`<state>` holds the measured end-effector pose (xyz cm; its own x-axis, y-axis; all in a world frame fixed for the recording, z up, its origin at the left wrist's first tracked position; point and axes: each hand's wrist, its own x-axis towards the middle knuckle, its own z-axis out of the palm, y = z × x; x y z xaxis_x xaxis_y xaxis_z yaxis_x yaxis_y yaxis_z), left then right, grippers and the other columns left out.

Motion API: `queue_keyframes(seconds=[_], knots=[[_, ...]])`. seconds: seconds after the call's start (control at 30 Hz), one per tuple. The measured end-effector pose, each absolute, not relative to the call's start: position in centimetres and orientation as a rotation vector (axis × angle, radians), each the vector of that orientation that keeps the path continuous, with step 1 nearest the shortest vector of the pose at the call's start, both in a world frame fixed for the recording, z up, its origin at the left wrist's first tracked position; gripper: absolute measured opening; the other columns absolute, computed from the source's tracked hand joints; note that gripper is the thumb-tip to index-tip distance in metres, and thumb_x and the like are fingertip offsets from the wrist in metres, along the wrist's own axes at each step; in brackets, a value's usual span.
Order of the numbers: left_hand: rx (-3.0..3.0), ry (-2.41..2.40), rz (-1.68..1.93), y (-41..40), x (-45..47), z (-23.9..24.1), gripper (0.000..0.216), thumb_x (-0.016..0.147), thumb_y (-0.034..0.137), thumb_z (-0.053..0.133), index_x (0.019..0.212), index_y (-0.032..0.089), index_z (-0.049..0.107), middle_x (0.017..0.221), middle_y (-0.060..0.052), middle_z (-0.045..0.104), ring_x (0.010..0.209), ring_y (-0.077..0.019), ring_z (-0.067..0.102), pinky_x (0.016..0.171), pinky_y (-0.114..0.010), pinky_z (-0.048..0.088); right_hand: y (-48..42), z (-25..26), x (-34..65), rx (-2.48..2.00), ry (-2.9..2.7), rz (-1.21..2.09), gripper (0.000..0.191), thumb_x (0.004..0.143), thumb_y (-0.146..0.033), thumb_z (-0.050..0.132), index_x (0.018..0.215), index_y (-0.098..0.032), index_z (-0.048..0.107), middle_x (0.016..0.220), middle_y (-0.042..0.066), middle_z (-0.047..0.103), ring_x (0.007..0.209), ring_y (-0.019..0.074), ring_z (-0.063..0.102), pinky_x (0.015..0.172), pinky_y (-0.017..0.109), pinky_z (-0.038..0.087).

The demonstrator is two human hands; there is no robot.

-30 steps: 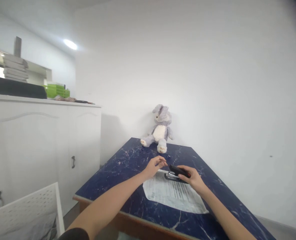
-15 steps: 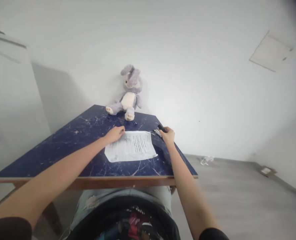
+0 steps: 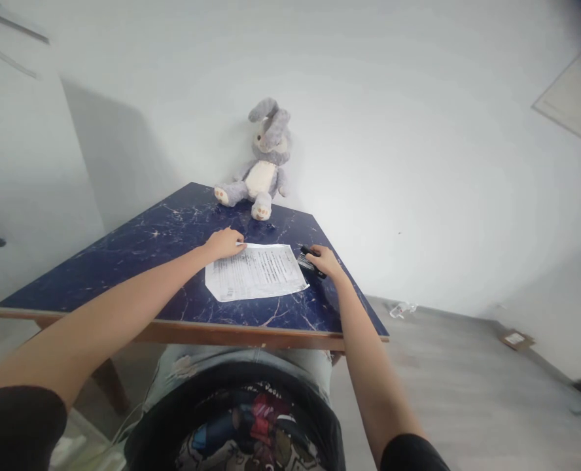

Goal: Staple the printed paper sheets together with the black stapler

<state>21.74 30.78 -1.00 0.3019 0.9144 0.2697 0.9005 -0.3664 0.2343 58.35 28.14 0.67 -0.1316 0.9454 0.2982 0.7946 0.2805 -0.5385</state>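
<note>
A printed sheet of paper (image 3: 256, 271) lies on the blue marbled table (image 3: 138, 261). My left hand (image 3: 225, 244) is at its upper left corner, with thumb and fingers closed on the edge. Just beyond the sheet's right edge, my right hand (image 3: 326, 260) has its fingers closed on a small black tool (image 3: 312, 264) with pale or silvery markings. The tool sits close to the tabletop, and the fingers cover part of it, so I cannot make out its exact kind.
A grey plush rabbit (image 3: 262, 173) sits at the table's back edge against the white wall (image 3: 393, 131). A small dark item (image 3: 271, 226) lies before its foot. On the floor to the right are a clear plastic item (image 3: 402, 309) and a cardboard box (image 3: 516, 338).
My view has shifted. The right hand has come slightly left with the black tool, nearer the paper's right edge. The left hand keeps its hold on the sheet's corner.
</note>
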Motion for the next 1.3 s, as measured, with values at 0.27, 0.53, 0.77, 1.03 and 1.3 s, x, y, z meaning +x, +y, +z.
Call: queue_keyframes(seconds=[0.27, 0.53, 0.77, 1.03, 1.3], knots=[[2.521, 1.720, 0.594, 31.0, 21.8, -1.1, 0.031, 0.095, 0.044, 0.056, 0.098, 0.023, 0.080, 0.110, -0.009, 0.080, 0.110, -0.0305, 0.071, 0.097, -0.039, 0.053, 27.2, 1.2, 57.1, -1.376, -2.127, 0.369, 0.047, 0.087, -0.064, 0.064, 0.074, -0.019, 0.062, 0.069, -0.001, 0.058, 0.067, 0.0163, 0.050, 0.064, 0.029, 0.036], [2.515, 1.629, 0.671, 30.5, 22.2, -1.0, 0.031, 0.096, 0.043, 0.055, 0.096, 0.022, 0.079, 0.107, -0.007, 0.080, 0.106, -0.0288, 0.072, 0.098, -0.038, 0.052, 27.1, 1.3, 55.9, -1.331, -2.328, 0.217, 0.058, 0.102, -0.068, 0.039, 0.077, -0.020, 0.059, 0.076, 0.003, 0.064, 0.072, 0.0186, 0.056, 0.069, 0.029, 0.037], [2.509, 1.606, 0.711, 30.5, 22.4, -1.1, 0.029, 0.094, 0.042, 0.058, 0.094, 0.022, 0.080, 0.104, -0.008, 0.080, 0.103, -0.0283, 0.072, 0.098, -0.038, 0.052, 27.2, 0.6, 52.9, -1.708, -2.272, 0.046, 0.053, 0.110, -0.053, 0.022, 0.101, -0.022, 0.064, 0.107, 0.011, 0.072, 0.098, 0.0257, 0.066, 0.085, 0.032, 0.045], [2.539, 1.667, 0.587, 31.1, 22.2, -1.6, 0.032, 0.094, 0.046, 0.057, 0.098, 0.024, 0.080, 0.107, -0.010, 0.079, 0.101, -0.0293, 0.073, 0.092, -0.038, 0.054, 27.7, 0.3, 52.9, -1.680, -2.266, 0.043, 0.049, 0.107, -0.047, 0.029, 0.084, -0.021, 0.064, 0.091, 0.010, 0.071, 0.082, 0.0240, 0.064, 0.074, 0.030, 0.043], [2.569, 1.673, 0.566, 31.0, 22.3, -1.5, 0.034, 0.094, 0.046, 0.056, 0.100, 0.023, 0.079, 0.106, -0.010, 0.079, 0.096, -0.0299, 0.073, 0.090, -0.039, 0.054, 27.5, 0.2, 54.2, -1.484, -2.218, 0.106, 0.053, 0.105, -0.051, 0.031, 0.064, -0.020, 0.047, 0.068, 0.003, 0.059, 0.068, 0.0170, 0.055, 0.063, 0.027, 0.035]])
